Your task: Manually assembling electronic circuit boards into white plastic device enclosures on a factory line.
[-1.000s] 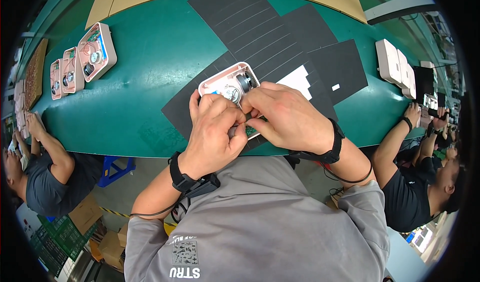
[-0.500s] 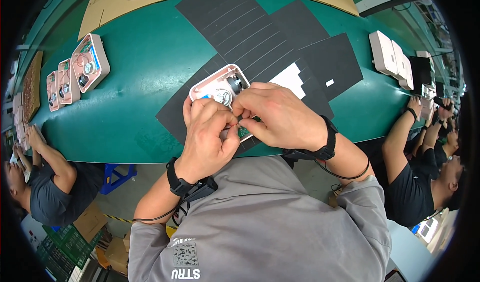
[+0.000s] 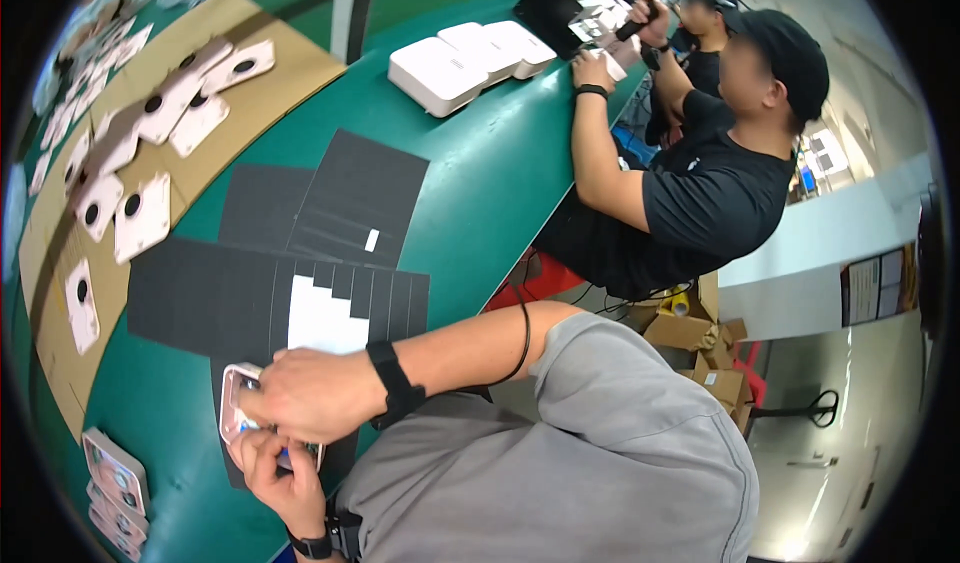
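Observation:
A shallow pale pink plastic casing [image 3: 228, 399] lies on the black sheets at the lower left, electronic parts showing inside it. My right hand [image 3: 318, 393] covers much of it from above, its fingers bent down into the casing. What those fingertips pinch, if anything, is hidden. At the casing's near end my left hand [image 3: 283, 478] is closed, fingers curled around the edge and thumb bent over a bluish part. Several similar open casings [image 3: 118, 471] with parts inside stand in a row at the lower left.
Black sheets [image 3: 200, 293] with a white stepped patch [image 3: 325, 323] cover part of the green table [image 3: 480, 178]. Cardboard [image 3: 215, 178] bears pink panels [image 3: 143, 218] with dark round pieces. White casings [image 3: 435, 73] stand far off, near a co-worker [image 3: 700, 183] in black.
The view has swung to the right, so the casing and my hands now appear at the lower left. My right hand now reaches further over the casing.

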